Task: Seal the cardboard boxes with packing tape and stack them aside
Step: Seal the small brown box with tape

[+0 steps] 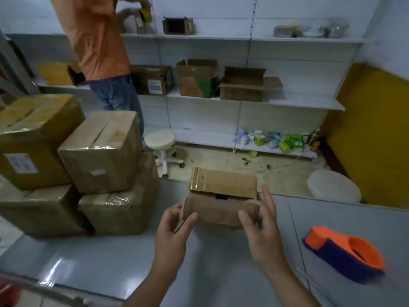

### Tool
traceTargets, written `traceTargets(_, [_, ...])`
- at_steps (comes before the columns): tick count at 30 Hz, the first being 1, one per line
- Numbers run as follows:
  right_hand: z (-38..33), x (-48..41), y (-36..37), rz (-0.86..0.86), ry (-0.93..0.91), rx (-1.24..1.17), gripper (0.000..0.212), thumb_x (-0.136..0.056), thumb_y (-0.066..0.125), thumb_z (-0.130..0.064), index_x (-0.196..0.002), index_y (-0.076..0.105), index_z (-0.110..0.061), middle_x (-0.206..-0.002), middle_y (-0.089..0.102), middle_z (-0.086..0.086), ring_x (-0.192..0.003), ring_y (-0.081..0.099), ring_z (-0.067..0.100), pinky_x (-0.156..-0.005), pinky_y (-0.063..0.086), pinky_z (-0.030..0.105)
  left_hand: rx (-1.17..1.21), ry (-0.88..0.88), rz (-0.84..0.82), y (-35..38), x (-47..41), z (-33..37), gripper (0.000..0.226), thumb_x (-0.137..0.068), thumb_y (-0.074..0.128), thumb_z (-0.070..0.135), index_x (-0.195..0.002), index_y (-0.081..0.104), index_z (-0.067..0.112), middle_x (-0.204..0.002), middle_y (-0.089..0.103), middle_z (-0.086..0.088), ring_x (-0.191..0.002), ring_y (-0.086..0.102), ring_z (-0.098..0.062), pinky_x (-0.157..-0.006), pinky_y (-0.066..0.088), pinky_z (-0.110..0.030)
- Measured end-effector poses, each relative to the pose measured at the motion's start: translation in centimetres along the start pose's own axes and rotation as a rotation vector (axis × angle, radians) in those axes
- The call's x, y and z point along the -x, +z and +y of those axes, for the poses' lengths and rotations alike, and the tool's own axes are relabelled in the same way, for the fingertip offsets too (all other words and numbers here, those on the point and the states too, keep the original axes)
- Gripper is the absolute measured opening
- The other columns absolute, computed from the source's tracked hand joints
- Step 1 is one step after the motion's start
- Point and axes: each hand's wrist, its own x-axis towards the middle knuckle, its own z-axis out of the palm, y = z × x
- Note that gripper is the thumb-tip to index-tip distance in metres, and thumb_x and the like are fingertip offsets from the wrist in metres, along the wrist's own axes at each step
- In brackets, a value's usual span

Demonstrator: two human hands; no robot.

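While two hands (174, 231) (263, 229) hold one box (221, 189), seemingly four boxes (99, 151) stacked.

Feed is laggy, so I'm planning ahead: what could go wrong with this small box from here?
The left hand and right hand both hold the small box while the tape dispenser lies apart on the table; letting go to fetch it may let the gapped flap lift. The askew box atop the stack might slip if more is added.

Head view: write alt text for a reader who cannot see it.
A left hand and right hand grip the ends of a small box at a grey table. A tape dispenser lies to its right; taped boxes are stacked at left.
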Motion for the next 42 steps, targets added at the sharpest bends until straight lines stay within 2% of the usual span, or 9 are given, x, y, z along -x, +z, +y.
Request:
traceTargets(6, [0.9,1.3,0.2,0.069,0.153,-0.197,0.062,-0.091,0.056,0.004,-0.130,0.038,-0.042,-0.146,0.036,-0.021,-0.133,0.038,-0.006,-0.104,0.040,0.016,-0.036,-0.127,0.035,0.9,1.3,-2.7,0.016,-0.084,0.070,0.010,-0.093,0.057,0.009,-0.106,0.064,-0.011,-0.104,0.063,-0.024,-0.079,0.053,-0.020])
traceTargets(10, [1.8,2.3,0.5,0.099,0.261,-0.185,0.077,-0.090,0.052,0.009,-0.133,0.033,-0.052,-0.146,0.039,-0.022,-0.133,0.039,-0.005,-0.112,0.037,0.031,-0.116,-0.161,0.053,1.4,2.3,-3.3,0.038,-0.084,0.072,0.010,-0.108,0.048,0.027,-0.109,0.056,0.000,-0.105,0.058,-0.012,-0.076,0.050,-0.013])
traceTargets(17, [2.1,1.0,-0.1,0.107,0.304,-0.096,0.063,-0.091,0.060,-0.007,-0.143,0.040,-0.035,-0.138,0.052,-0.015,-0.124,0.050,-0.001,-0.104,0.048,0.033,-0.319,-0.128,-0.030,2.3,1.6,-2.9,0.053,-0.093,0.060,0.028,-0.130,0.031,0.053,-0.118,0.047,0.018,-0.099,0.051,0.013,-0.067,0.045,-0.007])
traceTargets(22, [3.0,-0.9,-0.7,0.104,0.289,0.198,0.059,-0.090,0.064,-0.024,-0.143,0.038,-0.027,-0.142,0.039,-0.016,-0.131,0.040,0.005,-0.109,0.041,0.040,-0.884,0.017,-0.252,2.0,-1.8,-1.6,0.051,-0.095,0.041,0.056,-0.143,0.025,0.049,-0.135,0.037,0.010,-0.107,0.048,-0.003,-0.092,0.045,-0.029])
traceTargets(25, [3.4,-1.6,-1.1,0.049,0.231,0.330,0.061,-0.090,0.063,-0.032,-0.144,0.036,-0.024,-0.148,0.030,-0.017,-0.134,0.029,-0.001,-0.112,0.036,0.035,-1.165,0.254,-0.385,2.0,-4.6,-0.9,0.068,-0.085,0.033,0.059,-0.149,0.028,0.037,-0.157,0.015,0.006,-0.144,0.016,-0.016,-0.116,0.017,-0.035])
traceTargets(28, [3.4,-2.2,-1.5,0.009,0.098,0.512,0.058,-0.091,0.057,-0.034,-0.143,0.038,-0.017,-0.156,0.023,-0.010,-0.136,0.023,-0.001,-0.112,0.029,0.028,-1.247,0.451,-0.635,3.4,-7.0,-0.4,0.075,-0.080,0.030,0.049,-0.153,0.024,0.032,-0.165,-0.002,0.004,-0.149,-0.015,-0.011,-0.118,-0.009,-0.033])
traceTargets(31, [3.2,-3.7,-1.6,-0.109,-0.085,0.752,0.058,-0.090,0.036,-0.036,-0.143,0.039,-0.013,-0.159,0.022,-0.001,-0.147,0.015,0.012,-0.119,0.020,0.035,-1.325,0.474,-0.743,4.7,-8.2,-1.0,0.075,-0.084,0.014,0.053,-0.155,0.018,0.031,-0.164,0.010,0.003,-0.150,-0.004,-0.012,-0.120,-0.012,-0.032])
traceTargets(34, [3.6,-4.6,-1.2,-0.231,-0.105,0.869,0.065,-0.093,0.020,-0.045,-0.149,0.032,-0.014,-0.160,0.020,-0.003,-0.149,0.006,0.011,-0.122,0.011,0.036,-1.266,0.497,-0.620,5.2,-7.8,-2.1,0.064,-0.094,0.023,0.060,-0.147,0.041,0.030,-0.156,0.035,0.000,-0.146,0.024,-0.017,-0.122,0.007,-0.038])
traceTargets(42, [3.7,-4.3,-1.1,-0.171,-0.043,0.646,0.053,-0.098,0.035,-0.040,-0.143,0.044,-0.013,-0.153,0.037,-0.006,-0.145,0.018,0.005,-0.117,0.018,0.024,-1.305,0.554,-0.598,5.0,-7.9,-2.6,0.052,-0.096,0.033,0.051,-0.134,0.055,0.023,-0.141,0.052,-0.004,-0.132,0.044,-0.023,-0.116,0.027,-0.045])
